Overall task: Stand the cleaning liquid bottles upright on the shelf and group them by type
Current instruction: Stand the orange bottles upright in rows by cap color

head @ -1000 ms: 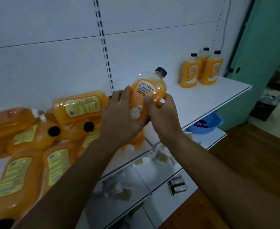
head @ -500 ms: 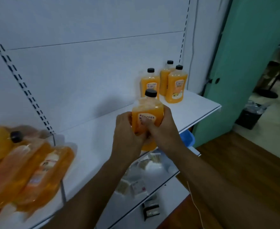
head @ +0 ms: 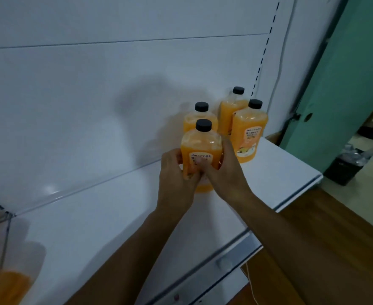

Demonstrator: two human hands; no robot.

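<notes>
The held bottle (head: 201, 155), orange liquid under a black cap, is upright between both hands at the right-hand end of the white shelf (head: 106, 227). Its base appears at or just above the shelf surface; contact cannot be confirmed. The left hand (head: 176, 181) wraps its left side and the right hand (head: 225, 172) its right side, fingers curled round the body and meeting over the lower label. A two-handed hold of this kind is judged to steady the bottle and keep it vertical while it is set into position. Directly behind it stands a second bottle (head: 199, 116); to the right stand a front right bottle (head: 248, 133) and, behind that, a rear bottle (head: 232, 111). All three are upright, of matching colour and cap, and close together, which indicates that one type is being gathered here against the back panel (head: 93, 106). The held bottle's label carries Japanese characters, partly covered by fingers and not fully legible; the front right bottle bears similar writing above a small picture, too blurred to read. No brand name is decipherable. An orange shape (head: 3, 287) at the lower left edge is blurred and unidentified.
</notes>
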